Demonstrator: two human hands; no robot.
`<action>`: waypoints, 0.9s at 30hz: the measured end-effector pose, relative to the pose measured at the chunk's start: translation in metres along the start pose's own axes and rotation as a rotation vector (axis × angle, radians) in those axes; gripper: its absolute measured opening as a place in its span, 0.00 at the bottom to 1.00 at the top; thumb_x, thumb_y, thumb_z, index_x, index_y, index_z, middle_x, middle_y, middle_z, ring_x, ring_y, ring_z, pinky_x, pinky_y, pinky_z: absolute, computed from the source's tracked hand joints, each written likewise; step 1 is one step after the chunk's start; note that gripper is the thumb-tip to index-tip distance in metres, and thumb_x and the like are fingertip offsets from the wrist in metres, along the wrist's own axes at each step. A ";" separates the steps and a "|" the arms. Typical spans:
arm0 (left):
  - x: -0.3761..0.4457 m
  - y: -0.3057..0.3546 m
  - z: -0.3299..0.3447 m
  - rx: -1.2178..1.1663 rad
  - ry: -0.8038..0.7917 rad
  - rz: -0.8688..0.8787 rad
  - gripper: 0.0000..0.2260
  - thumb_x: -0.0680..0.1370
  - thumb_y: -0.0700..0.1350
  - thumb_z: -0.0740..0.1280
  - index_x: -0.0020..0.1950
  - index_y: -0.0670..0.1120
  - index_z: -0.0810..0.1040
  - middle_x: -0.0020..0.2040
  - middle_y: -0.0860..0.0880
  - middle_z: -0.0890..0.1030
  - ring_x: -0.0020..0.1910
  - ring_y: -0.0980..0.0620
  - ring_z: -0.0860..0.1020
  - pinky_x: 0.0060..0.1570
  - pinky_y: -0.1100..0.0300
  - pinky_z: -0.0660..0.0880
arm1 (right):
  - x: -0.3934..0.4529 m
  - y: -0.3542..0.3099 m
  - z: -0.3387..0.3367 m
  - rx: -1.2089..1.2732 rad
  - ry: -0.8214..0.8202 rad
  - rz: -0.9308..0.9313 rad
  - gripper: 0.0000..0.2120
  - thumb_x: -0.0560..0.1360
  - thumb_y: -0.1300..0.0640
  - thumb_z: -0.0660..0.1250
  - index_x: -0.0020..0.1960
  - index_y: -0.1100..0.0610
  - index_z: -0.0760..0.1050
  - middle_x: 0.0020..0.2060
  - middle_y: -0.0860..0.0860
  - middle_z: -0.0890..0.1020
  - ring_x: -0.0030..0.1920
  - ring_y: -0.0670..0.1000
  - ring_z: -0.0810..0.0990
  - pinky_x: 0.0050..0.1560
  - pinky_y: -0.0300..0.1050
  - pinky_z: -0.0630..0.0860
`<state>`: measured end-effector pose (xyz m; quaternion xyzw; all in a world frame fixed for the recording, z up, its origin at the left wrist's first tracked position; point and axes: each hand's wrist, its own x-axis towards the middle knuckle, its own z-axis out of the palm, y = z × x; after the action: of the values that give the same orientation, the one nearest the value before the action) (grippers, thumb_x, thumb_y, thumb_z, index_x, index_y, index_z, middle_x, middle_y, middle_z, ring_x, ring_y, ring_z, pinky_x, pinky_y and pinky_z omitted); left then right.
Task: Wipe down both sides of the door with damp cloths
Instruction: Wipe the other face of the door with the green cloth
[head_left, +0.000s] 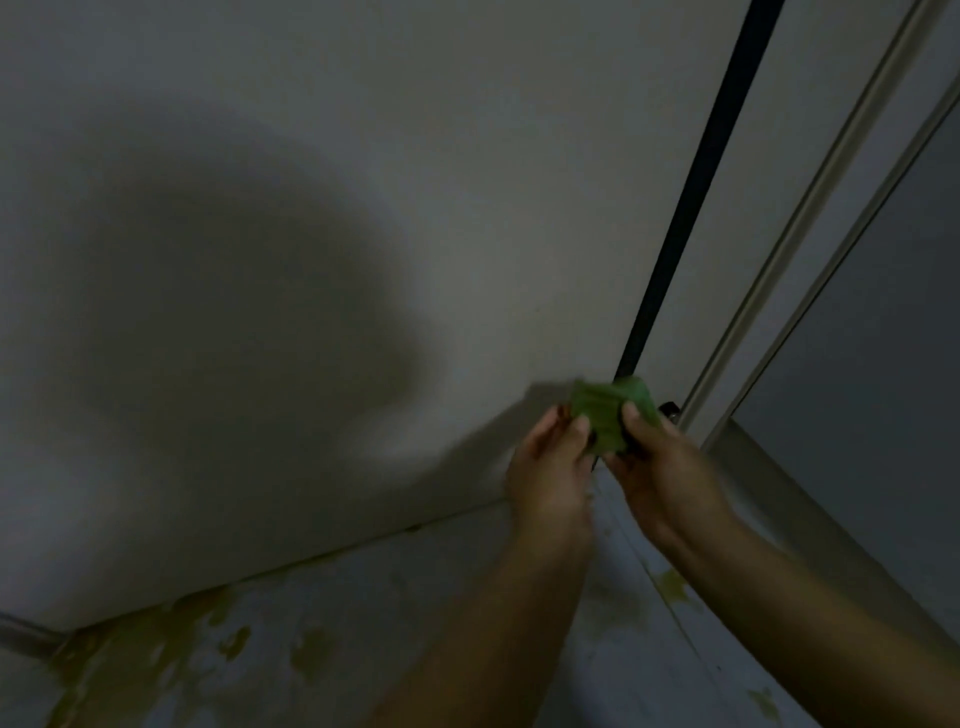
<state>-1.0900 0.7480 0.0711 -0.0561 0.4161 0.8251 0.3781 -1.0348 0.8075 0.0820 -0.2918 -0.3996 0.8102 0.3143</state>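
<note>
Both hands hold a small folded green cloth (605, 415) low in front of the pale door (311, 260), near its dark edge strip (696, 208). The left hand (550, 478) pinches the cloth's left side with its fingers closed on it, and the right hand (660, 467) grips the right side with its thumb on top. Below them the floor (415, 649) has yellowish stains.

Both hands (608, 467) hold a green cloth (605, 415) (folded) near the door (311, 260).
</note>
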 end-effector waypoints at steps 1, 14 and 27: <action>-0.001 -0.008 -0.008 0.034 0.009 -0.018 0.16 0.77 0.34 0.65 0.65 0.37 0.74 0.60 0.36 0.79 0.59 0.40 0.78 0.63 0.46 0.73 | -0.003 0.007 -0.007 -0.014 0.023 0.034 0.12 0.79 0.62 0.58 0.59 0.62 0.75 0.56 0.61 0.80 0.54 0.57 0.81 0.56 0.48 0.78; 0.001 -0.038 -0.067 0.052 0.182 -0.238 0.19 0.74 0.43 0.70 0.61 0.34 0.76 0.58 0.33 0.79 0.58 0.35 0.77 0.63 0.39 0.72 | -0.013 0.063 -0.035 -0.028 0.182 0.276 0.08 0.77 0.64 0.62 0.53 0.63 0.78 0.47 0.59 0.84 0.44 0.55 0.84 0.37 0.43 0.81; -0.067 0.014 -0.045 0.157 0.359 -0.356 0.19 0.79 0.41 0.64 0.68 0.35 0.70 0.62 0.35 0.76 0.60 0.38 0.77 0.61 0.48 0.74 | -0.075 0.014 0.002 -0.091 0.211 0.507 0.18 0.72 0.55 0.63 0.59 0.61 0.76 0.53 0.60 0.81 0.53 0.57 0.81 0.46 0.46 0.81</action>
<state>-1.0616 0.6717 0.0781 -0.2445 0.5227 0.6877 0.4404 -0.9929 0.7436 0.0879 -0.4791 -0.3150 0.8093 0.1277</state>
